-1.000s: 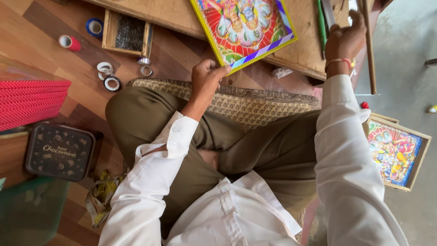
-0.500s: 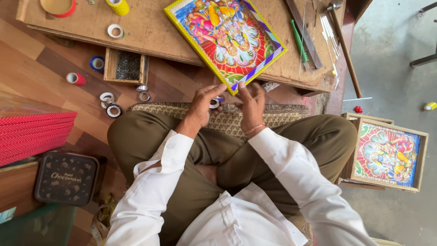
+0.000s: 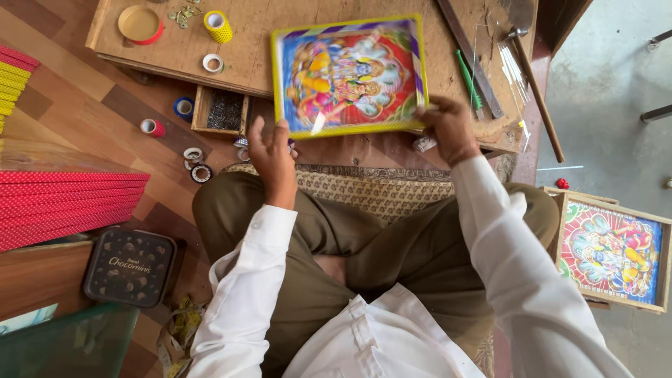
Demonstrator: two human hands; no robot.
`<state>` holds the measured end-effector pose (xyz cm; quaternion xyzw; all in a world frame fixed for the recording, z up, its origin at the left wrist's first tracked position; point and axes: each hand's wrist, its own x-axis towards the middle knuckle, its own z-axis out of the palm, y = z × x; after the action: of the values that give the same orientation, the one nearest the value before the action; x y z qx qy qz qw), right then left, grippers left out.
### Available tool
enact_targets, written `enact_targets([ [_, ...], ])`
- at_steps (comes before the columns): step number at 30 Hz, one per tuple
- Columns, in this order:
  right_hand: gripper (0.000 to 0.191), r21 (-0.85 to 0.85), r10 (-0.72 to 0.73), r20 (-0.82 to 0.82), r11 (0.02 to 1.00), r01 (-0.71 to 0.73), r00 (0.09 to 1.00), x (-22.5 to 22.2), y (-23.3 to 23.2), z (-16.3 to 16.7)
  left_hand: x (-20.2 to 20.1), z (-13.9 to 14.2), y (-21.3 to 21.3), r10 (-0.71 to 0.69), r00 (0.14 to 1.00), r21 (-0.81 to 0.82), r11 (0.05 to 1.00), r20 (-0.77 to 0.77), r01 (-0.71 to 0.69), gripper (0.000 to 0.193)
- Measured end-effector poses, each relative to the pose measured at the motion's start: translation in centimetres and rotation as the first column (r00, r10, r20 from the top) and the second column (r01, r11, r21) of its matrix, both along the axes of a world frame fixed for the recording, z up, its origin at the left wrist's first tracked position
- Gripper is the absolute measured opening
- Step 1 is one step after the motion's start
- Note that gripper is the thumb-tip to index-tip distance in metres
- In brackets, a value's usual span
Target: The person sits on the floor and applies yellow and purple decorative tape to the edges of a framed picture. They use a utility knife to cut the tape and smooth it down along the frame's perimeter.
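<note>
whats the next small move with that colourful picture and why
Probably bring the left hand onto the picture's near-left corner. The right hand alone grips the yellow-edged picture at its lower right corner over the wooden board, while the left hand hovers open just below its edge.

Both hands, L [image 3: 271, 150] & R [image 3: 448, 126], at yellow-framed picture [image 3: 348, 75], blurred; R probably gripping edge.
</note>
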<state>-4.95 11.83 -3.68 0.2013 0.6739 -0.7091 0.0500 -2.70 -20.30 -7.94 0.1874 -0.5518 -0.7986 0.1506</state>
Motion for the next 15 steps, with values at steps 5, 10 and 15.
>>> enact_targets([
  [5,0.028,0.419,0.005,-0.208,0.904,0.084,0.978,-5.4,1.7,-3.3,0.2,0.1,0.3,-0.31,0.928,0.163,0.946,0.209,0.28,0.034],
  [10,0.038,0.749,0.167,-0.331,0.645,0.151,0.929,-7.6,3.1,-4.7,0.5,-0.2,1.4,-0.402,0.901,0.178,0.91,0.164,0.374,0.045],
  [15,0.037,0.496,0.038,-0.42,0.846,0.195,0.907,-3.1,0.2,-2.9,1.5,-0.5,3.1,-0.473,0.88,0.02,0.88,-0.035,0.474,0.082],
])
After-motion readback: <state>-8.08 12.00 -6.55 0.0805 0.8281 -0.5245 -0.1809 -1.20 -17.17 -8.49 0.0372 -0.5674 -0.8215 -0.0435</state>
